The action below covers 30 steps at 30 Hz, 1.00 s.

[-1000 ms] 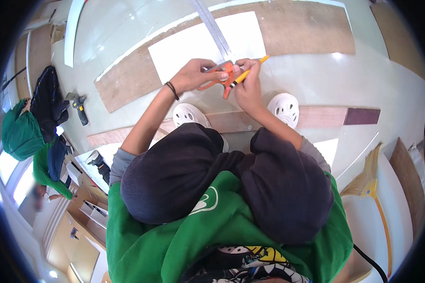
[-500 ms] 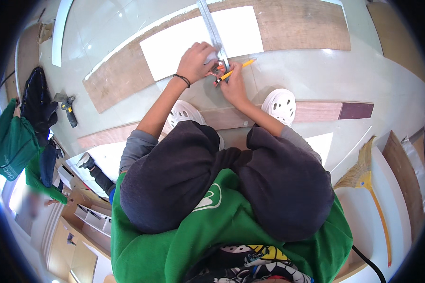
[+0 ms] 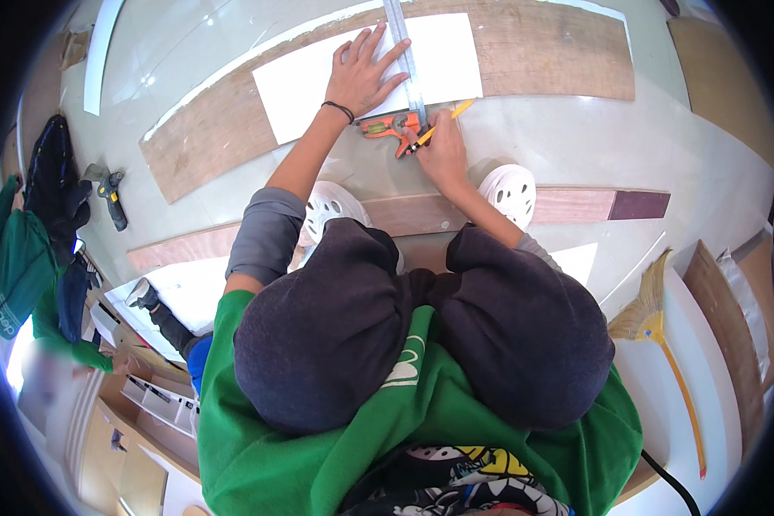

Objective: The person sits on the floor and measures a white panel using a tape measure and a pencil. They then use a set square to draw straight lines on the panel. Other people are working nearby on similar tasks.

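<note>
A white panel [image 3: 447, 60] lies across a long brown board [image 3: 550, 52] on the floor. Over the panel runs a metal straightedge [image 3: 402, 47], its near end by an orange clamp [image 3: 393, 126]. My left hand [image 3: 361, 79] is open, laid flat on the panel, with spread fingers reaching the straightedge. Closed around a yellow pencil [image 3: 461, 109], my right hand [image 3: 443, 150] is close beside the clamp, at the straightedge's near end. Whether its fingers also touch the clamp I cannot tell.
A narrow wooden strip [image 3: 568, 205] lies beneath my white clogs [image 3: 507, 193]. A power tool [image 3: 112, 199] rests on the floor at left, near another person in green [image 3: 17, 258]. On the right are a broom [image 3: 645, 318] and leaning boards [image 3: 722, 318].
My left hand has left the near end of the straightedge and spread flat farther up on the panel. The orange clamp now shows more fully. My right hand keeps the pencil.
</note>
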Available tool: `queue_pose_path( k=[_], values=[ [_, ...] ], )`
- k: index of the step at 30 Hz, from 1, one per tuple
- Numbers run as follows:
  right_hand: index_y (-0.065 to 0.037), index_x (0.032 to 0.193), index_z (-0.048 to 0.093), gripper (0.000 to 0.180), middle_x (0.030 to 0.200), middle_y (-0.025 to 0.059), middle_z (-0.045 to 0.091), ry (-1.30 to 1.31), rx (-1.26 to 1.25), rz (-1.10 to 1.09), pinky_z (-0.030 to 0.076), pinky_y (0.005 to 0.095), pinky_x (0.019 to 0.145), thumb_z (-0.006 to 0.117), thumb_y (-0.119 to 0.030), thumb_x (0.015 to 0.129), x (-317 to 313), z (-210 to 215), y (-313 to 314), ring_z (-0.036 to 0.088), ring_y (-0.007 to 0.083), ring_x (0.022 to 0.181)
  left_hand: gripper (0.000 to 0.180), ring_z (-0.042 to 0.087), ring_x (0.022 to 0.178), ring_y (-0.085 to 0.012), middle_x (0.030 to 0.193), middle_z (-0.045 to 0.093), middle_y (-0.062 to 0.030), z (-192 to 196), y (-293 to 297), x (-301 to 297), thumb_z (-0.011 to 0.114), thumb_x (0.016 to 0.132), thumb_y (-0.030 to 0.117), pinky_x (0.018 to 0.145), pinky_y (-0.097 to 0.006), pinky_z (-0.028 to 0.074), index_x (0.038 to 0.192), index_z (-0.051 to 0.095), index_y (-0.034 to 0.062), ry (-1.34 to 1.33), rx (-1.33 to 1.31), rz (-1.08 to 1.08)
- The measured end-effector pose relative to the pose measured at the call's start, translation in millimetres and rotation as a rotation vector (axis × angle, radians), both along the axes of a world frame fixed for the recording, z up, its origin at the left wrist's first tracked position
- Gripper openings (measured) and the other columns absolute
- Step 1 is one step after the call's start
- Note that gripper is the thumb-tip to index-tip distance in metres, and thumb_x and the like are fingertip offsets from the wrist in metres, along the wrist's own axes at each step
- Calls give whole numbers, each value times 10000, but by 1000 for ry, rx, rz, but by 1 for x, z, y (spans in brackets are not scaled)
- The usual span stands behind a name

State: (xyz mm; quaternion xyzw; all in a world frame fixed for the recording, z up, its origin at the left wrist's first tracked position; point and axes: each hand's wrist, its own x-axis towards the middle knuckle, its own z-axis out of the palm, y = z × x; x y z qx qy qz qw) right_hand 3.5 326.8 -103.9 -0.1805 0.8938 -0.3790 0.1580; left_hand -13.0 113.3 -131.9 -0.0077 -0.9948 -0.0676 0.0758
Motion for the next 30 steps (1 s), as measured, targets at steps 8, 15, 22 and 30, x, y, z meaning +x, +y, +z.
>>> queue_pose_path(
  k=[8,15,22,30],
  values=[
    [-30,970,424,486,839,150,558,-97,-90,-74,450,452,650,809,-273,798,-6,-8,-2,578,361,763,739,349,1382,-244,1564,333,-42,-10,-3,-7,450,931,646,1089,-488,262,1519,346,211,-6,117,77],
    [-40,954,411,464,848,148,612,-197,-155,-177,460,445,656,805,-234,807,-14,-6,-6,608,354,755,701,361,1360,-320,1474,406,-137,-7,-2,-9,486,949,552,1126,-533,227,1483,376,111,130,233,80],
    [-44,964,407,449,820,126,623,-228,-106,-183,464,446,657,788,-236,825,-17,1,-10,627,342,758,410,497,1118,-343,1219,546,-161,-8,-12,-19,572,918,274,1010,-486,362,1241,541,24,146,252,223],
    [-53,974,415,422,801,103,620,-240,-26,-183,473,443,652,767,-234,827,-20,10,-16,640,328,733,233,468,1053,-438,1122,531,-258,-14,-27,-21,536,868,58,943,-511,383,1080,551,-38,189,242,249]
  ],
)
